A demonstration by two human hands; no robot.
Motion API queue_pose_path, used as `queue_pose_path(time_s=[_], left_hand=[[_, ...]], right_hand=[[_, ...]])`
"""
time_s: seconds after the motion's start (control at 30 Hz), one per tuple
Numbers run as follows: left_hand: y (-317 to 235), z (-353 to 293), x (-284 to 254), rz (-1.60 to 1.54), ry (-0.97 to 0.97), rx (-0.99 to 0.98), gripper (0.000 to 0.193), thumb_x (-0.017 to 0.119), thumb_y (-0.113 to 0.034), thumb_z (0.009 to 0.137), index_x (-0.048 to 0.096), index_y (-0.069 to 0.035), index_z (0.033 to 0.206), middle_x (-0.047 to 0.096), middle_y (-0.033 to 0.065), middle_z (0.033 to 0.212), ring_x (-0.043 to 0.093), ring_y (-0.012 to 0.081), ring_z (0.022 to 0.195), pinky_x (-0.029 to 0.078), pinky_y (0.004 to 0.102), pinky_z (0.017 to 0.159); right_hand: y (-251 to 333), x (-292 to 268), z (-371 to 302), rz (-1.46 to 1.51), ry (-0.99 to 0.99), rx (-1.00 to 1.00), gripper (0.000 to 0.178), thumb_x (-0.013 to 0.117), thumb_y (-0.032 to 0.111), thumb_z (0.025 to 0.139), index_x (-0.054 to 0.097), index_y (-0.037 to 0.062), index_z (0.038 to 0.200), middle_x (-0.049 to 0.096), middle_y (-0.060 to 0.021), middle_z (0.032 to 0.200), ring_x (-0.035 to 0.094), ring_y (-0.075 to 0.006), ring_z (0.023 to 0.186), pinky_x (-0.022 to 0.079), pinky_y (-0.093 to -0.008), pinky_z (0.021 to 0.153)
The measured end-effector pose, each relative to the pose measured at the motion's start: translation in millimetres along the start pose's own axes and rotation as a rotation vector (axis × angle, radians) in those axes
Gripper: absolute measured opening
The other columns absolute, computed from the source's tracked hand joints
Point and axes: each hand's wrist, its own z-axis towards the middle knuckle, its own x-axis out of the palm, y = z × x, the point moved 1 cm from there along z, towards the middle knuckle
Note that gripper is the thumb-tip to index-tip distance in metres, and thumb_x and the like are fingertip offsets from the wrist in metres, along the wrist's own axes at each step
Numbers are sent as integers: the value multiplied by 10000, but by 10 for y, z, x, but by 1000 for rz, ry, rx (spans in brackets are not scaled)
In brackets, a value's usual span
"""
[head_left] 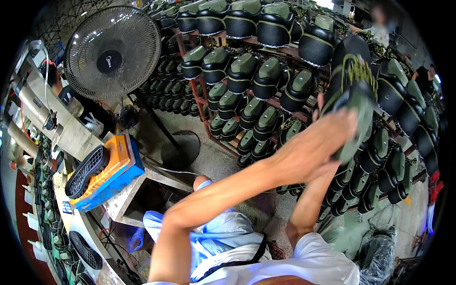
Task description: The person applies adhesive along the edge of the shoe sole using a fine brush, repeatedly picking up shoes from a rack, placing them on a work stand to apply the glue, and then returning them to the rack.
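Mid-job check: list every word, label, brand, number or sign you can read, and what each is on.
Grey wire-caged standing fan: pale lettering on its round black hub; it's a brand mark, so I won't copy it.
Small blue-and-white patch on the bench: too small to read.
Held green-and-black shoe: blurred, no readable text.
Racked green-and-black shoes: no readable text.

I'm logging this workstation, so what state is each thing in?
Green-black shoe, lifted, laces on, blurred
Left hand, at the shoe, grip blurred
Right hand, mostly hidden
Standing fan, upright; running or not unclear
Rack shoes, set in rows
Black sole, tilted on orange box
Clear plastic, crumpled
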Motion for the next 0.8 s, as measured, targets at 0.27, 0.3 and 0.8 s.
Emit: queue_pose_path(time_s=[0.27, 0.3, 0.8], left_hand=[[-970, -996, -2557, 1036, 793, -169, 958, 761, -407, 695, 482, -74, 1549, 443, 92, 1651, 410, 296, 1531, 263, 599, 1267], [-1172, -1036, -2785, 1111, 829, -200, 861, 740, -368, 739, 519, -69, 1516, 498, 104, 1602, 474, 299, 1478, 324, 579, 1238], [-3611, -2587, -4789, 1958, 24, -1370, 944, 951, -573, 604, 630, 17, 1268, 722, 208, 1137, 724, 361, 1031, 578, 442, 926]], right_hand=[[-376, 805, -1518, 266, 107, 1051, 731, 568, 431, 1026, 425, -70, 1539, 499, -219, 1542, 553, -317, 1360, 386, -440, 1200], [-330, 1245, -1527, 168, 201, 1072, 694, 571, 382, 1020, 461, -99, 1509, 590, -203, 1470, 610, -290, 1298, 408, -401, 1172], [-3550, 4213, -1649, -318, 1160, 539, 951, 921, 600, 657, 684, 9, 1363, 727, -253, 1219, 702, -288, 1135, 529, -400, 1007]])
